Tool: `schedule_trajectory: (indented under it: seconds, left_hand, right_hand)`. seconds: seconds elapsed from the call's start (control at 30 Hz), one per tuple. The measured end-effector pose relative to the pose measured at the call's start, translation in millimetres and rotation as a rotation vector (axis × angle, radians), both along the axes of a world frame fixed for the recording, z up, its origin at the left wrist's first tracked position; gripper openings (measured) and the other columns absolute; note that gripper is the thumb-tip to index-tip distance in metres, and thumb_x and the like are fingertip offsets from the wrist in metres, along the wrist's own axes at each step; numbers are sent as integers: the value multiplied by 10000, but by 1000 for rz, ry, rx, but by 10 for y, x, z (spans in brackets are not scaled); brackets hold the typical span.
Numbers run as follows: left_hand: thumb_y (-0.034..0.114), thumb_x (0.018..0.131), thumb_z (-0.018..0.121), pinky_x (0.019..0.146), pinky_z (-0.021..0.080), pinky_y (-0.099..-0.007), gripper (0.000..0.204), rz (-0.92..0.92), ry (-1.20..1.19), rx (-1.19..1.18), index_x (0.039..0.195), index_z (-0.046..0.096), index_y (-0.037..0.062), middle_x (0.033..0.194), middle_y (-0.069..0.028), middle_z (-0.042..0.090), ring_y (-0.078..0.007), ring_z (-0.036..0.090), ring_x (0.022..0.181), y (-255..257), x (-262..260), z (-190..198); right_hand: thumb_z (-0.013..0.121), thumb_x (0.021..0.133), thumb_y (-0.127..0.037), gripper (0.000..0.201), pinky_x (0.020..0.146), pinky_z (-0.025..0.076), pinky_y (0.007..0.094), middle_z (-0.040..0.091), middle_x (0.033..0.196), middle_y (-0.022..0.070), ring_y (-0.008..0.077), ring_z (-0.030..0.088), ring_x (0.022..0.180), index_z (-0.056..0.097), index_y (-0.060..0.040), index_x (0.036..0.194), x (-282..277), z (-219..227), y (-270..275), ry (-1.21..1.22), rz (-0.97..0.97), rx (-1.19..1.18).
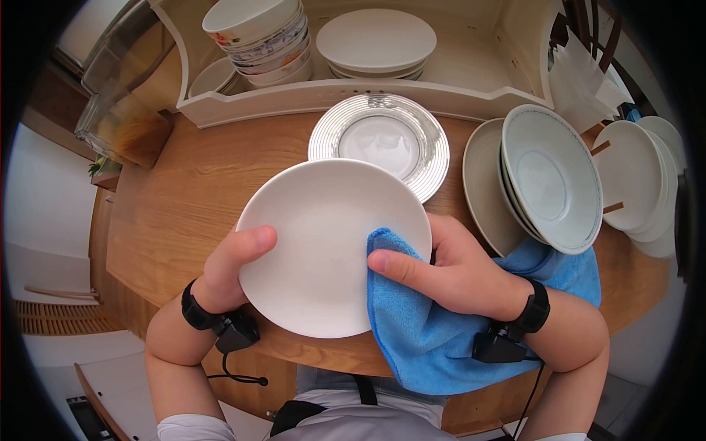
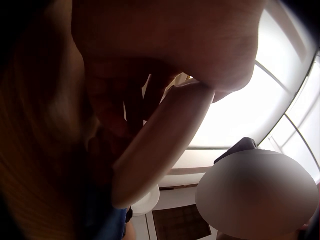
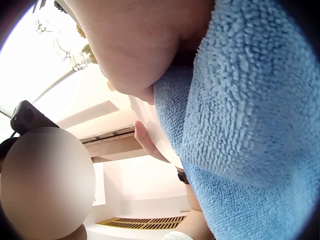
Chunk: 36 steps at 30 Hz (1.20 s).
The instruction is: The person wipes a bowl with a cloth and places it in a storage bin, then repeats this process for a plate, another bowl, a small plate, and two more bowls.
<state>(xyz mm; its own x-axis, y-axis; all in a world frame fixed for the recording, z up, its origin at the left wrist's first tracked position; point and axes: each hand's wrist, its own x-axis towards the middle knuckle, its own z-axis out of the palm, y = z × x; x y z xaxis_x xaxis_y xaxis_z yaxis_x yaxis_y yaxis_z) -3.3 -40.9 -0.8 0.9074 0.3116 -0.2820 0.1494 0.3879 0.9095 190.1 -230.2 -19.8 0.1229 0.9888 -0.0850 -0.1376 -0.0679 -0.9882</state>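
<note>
A plain white plate [image 1: 316, 242] is held up in front of the body, tilted, between both hands. The left hand [image 1: 234, 266] grips its left rim, thumb on the upper face; in the left wrist view the left hand's fingers [image 2: 110, 100] lie behind the plate [image 2: 165, 145]. At the right rim, the right hand [image 1: 460, 272] pinches the plate through a blue cloth [image 1: 419, 323], thumb on top. The cloth hangs below that hand, and in the right wrist view the cloth [image 3: 245, 110] covers much of the right hand [image 3: 140, 45].
Behind the held plate lies a silver-rimmed plate [image 1: 434, 147]. Stacked bowls [image 1: 272, 55] and white plates [image 1: 376, 40] stand in a cream shelf [image 1: 471, 99]. To the right are a leaning bowl stack [image 1: 551, 176], a beige plate [image 1: 482, 198] and more plates in a rack [image 1: 629, 173].
</note>
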Motion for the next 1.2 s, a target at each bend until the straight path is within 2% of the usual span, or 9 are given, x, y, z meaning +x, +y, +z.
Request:
schedule_trajectory:
  seconds: [0.2, 0.27, 1.2]
  left_hand:
    - [455, 870, 609, 972, 529, -396, 750, 13, -3, -9, 1407, 454, -46, 1301, -223, 611, -301, 631, 1166, 17, 0, -16]
    - [392, 883, 646, 1042, 467, -379, 757, -69, -24, -75, 1472, 393, -10, 1383, -170, 559, -250, 560, 1261, 65, -19, -20]
    - [384, 839, 688, 1040, 459, -380, 802, -50, 66, -34, 1479, 392, 2, 1386, -168, 552, -247, 553, 1260, 25, -49, 60]
  right_hand:
    - [658, 985, -255, 437, 930, 507, 305, 687, 1184, 113, 159, 635, 1071, 574, 26, 1309, -7, -13, 4, -2, 2, 20]
    - [657, 984, -253, 437, 931, 507, 305, 687, 1185, 114, 161, 636, 1071, 574, 27, 1308, -10, -14, 4, 0, 2, 17]
    - [664, 977, -247, 410, 900, 513, 306, 696, 1134, 115, 162, 640, 1032, 597, 38, 1265, -11, -3, 0, -36, 26, 44]
